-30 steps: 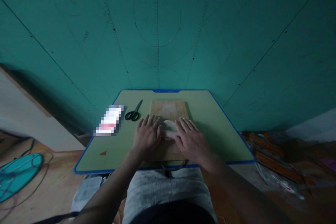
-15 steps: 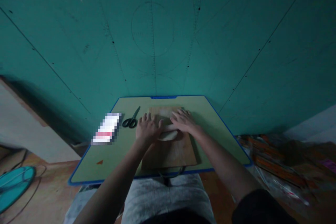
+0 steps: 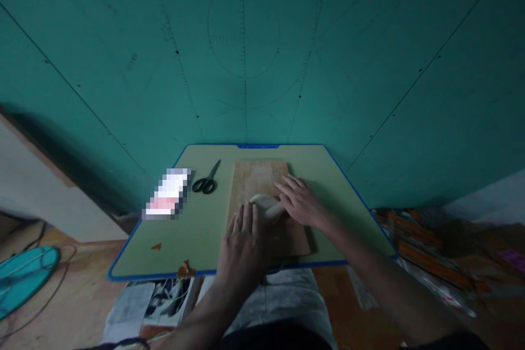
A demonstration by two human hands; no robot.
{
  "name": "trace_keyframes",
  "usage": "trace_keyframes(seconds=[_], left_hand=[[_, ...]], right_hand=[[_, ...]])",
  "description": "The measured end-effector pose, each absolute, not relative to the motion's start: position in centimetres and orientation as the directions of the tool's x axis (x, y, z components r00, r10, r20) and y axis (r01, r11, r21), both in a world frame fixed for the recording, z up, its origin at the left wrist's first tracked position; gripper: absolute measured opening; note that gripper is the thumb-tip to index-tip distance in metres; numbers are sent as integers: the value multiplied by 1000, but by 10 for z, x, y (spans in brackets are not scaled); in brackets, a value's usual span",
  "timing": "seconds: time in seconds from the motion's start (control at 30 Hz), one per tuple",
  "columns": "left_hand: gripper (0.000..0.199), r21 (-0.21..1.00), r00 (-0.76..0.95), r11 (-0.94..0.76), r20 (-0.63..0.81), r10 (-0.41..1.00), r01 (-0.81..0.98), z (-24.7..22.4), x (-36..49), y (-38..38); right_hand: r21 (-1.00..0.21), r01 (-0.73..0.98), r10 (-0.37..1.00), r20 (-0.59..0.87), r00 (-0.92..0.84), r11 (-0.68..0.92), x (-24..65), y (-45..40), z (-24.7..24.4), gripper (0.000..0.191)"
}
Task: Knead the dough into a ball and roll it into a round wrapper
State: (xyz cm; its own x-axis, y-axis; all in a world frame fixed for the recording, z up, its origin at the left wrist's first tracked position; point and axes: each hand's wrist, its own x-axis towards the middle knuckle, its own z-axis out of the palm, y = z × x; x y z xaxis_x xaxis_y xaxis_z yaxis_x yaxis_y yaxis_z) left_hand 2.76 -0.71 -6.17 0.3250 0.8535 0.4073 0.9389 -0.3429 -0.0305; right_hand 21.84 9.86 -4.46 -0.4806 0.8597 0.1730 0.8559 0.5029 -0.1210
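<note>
On the wooden board [image 3: 246,175], pale piece [image 3: 258,198]: flat and dough-like, it is lying near the board's middle.
Pale rod [image 3: 274,213]: it is slanting across the piece, its visible stretch running from two towards eight o'clock, twelve being toward the wall [image 3: 369,65].
Hands on the board: the left hand [image 3: 244,238], at seven o'clock, is lying palm down, fingers straight and close together; the right hand [image 3: 301,200], at three, is resting flat over the rod's end, fingers slightly parted.
Shifted rod and left hand: compared with half a second ago, the left hand is sitting closer to six o'clock, the rod is tilting instead of running almost level, and the piece is showing mostly beyond it; the rolling is apparently working another part.
Worktop [image 3: 328,167]: scissors [image 3: 209,178] are lying at ten, a pixelated patch [image 3: 168,191] at nine, an orange scrap [image 3: 157,246] at eight, a second scrap [image 3: 186,268] at the near edge.
Hidden rod ends: the hands are covering them, leaving the left hand's contact uncertain; dimness is blurring the piece's near edge.
</note>
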Motion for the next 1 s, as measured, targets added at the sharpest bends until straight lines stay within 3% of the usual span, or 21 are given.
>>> trace_keyframes(seconds=[0.17,0.47,0.57,0.73,1.0], left_hand=[[55,40,254,-287,361,897,957,-49,16,33],[43,22,247,-253,144,958,967,-22,-3,118],[44,70,195,-210,179,964,975,-22,-3,115],[38,136,277,-327,292,915,935,-33,-7,85],[40,76,403,-447,322,857,891,-43,-14,83]], right_hand=[[-121,888,894,138,-427,443,207,111,-44,47],[-246,932,963,23,-269,266,188,156,-36,42],[-209,947,969,50,-240,246,187,148,-34,45],[-83,932,916,238,-324,352,190,86,-35,47],[-104,898,869,320,-377,427,186,-7,-53,56]])
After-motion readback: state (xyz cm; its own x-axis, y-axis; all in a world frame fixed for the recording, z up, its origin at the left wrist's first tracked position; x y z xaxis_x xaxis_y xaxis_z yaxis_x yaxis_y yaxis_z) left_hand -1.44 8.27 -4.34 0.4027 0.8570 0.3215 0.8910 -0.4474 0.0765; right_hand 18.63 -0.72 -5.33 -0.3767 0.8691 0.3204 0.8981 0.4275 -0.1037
